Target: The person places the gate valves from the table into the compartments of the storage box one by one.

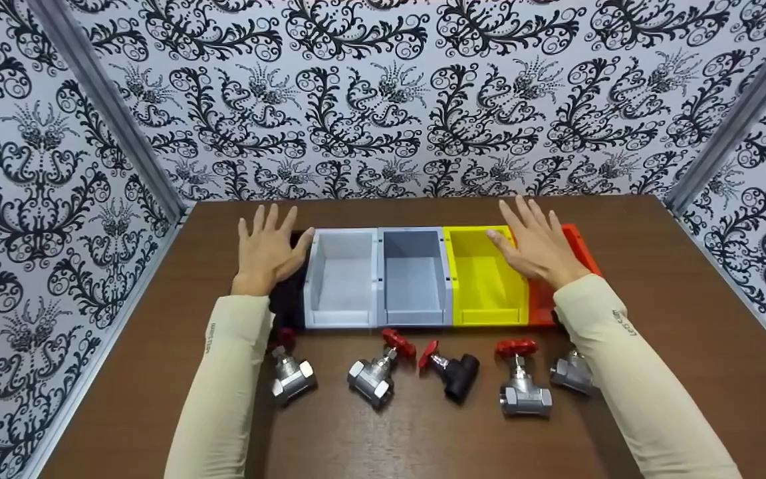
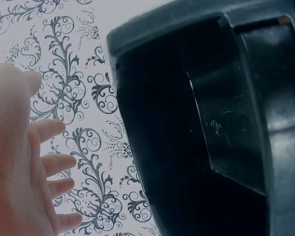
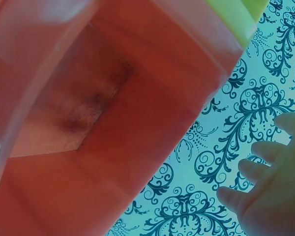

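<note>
My left hand [image 1: 266, 253] is spread over the black bin [image 1: 288, 296] at the left end of the row, fingers straight and holding nothing. In the left wrist view that black bin [image 2: 187, 123] shows its dark inside beside the palm. My right hand [image 1: 537, 246], fingers also spread, hovers over the red bin [image 1: 542, 306] at the right end, its thumb overlapping the yellow bin [image 1: 486, 273]. The right wrist view looks into the red bin [image 3: 137, 128], which holds no parts. Between the hands stand a white bin [image 1: 343, 273] and a grey bin [image 1: 414, 273].
Several valves with red handwheels lie in front of the bins: a steel valve [image 1: 293, 379] at left, another steel valve [image 1: 373, 379], a black valve [image 1: 459, 376], an upright steel valve [image 1: 526, 392] and one [image 1: 572, 372] partly behind the right sleeve. Patterned walls [image 1: 389, 100] enclose the brown table [image 1: 383, 439].
</note>
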Tool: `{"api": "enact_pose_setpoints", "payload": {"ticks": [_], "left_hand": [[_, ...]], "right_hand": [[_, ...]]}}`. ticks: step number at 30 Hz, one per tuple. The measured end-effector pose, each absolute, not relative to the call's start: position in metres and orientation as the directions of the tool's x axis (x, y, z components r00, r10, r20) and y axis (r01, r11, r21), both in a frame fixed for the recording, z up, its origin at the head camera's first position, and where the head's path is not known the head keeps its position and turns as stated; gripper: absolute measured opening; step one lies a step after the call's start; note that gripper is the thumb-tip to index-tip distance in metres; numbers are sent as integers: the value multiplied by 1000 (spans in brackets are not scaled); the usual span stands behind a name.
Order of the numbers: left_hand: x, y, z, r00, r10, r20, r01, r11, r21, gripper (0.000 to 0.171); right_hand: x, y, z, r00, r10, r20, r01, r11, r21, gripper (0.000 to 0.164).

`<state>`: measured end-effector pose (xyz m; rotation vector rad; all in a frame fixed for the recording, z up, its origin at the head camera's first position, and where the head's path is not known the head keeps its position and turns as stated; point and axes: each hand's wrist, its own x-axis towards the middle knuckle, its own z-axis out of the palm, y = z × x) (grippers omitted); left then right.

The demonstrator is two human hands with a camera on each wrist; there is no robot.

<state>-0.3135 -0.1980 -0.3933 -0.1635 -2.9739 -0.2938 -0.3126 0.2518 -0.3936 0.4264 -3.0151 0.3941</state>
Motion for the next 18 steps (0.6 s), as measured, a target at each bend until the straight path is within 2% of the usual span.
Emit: {"api": "enact_pose_setpoints", "payload": {"ticks": [11,18], "left_hand": [[-308,-213,-393,-988,88,127,113,971,212,68],[-304,-222,-392,-993,77,86,98,957,274,68]], "right_hand": [[-304,252,-391,-952,-292,87,-305,923,-236,80],[-302,253,-394,-949,-295,111,-313,923,-223,82]]}}
